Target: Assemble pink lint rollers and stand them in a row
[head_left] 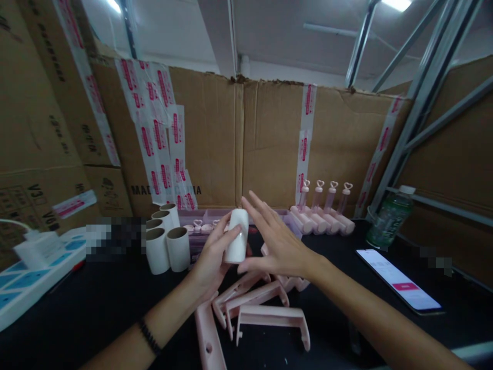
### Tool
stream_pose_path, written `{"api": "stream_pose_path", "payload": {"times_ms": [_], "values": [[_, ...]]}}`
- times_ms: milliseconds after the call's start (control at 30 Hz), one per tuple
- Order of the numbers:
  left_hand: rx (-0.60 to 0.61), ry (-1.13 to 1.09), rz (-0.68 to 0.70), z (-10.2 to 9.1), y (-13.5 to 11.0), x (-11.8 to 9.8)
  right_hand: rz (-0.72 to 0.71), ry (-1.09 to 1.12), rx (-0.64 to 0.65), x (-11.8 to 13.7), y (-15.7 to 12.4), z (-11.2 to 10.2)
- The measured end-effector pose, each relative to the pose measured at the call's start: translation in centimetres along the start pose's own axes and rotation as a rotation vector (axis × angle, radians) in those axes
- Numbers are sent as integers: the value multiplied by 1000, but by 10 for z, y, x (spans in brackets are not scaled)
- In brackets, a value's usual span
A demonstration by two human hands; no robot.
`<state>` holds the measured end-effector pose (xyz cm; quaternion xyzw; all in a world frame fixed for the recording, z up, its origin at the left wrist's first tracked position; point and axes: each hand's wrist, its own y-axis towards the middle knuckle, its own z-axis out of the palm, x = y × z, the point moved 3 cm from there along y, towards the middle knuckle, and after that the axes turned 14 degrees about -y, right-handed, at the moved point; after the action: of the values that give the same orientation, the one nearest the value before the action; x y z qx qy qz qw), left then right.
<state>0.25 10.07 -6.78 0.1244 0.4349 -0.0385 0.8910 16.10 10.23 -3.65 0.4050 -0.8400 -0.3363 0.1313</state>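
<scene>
left hand (210, 259) grips 1 white cylinder (236, 237) | right hand (280, 241) spread open beside it | 4 heart-topped bottles (325, 206)

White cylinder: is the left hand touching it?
Touching. The head view shows the left hand gripping the white cylinder, fingers pressed against its side.

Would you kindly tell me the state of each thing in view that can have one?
white cylinder, upright, gripped by the left hand
right hand, open, fingers spread, beside the white cylinder
white tubes, standing, tops open
pink brackets, lying loose in a heap
phone, lying flat, screen lit
green bottle, standing, cap on
charger, plugged into the power strip
</scene>
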Motion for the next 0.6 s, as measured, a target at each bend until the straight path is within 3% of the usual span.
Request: {"api": "stream_pose_path", "payload": {"times_ms": [67,133,200,233,333,467,600], "values": [[-18,-73,12,-3,3,-5,146,-29,-6,-20,-3,-13],[-24,-148,24,-6,6,-9,381,-135,-20,-47,-12,-24],[-49,-187,31,-9,7,-12,633,-332,75,-76,-29,-27],[-62,-190,36,-11,7,-13,682,-404,154,-88,-39,-24],[-73,-163,64,-11,6,-13,708,-438,354,-107,-69,-5],[-54,-108,89,-10,5,-14,586,-273,376,-107,-94,20],[-72,-94,99,-11,4,-15,551,-204,335,-105,-101,25]]}}
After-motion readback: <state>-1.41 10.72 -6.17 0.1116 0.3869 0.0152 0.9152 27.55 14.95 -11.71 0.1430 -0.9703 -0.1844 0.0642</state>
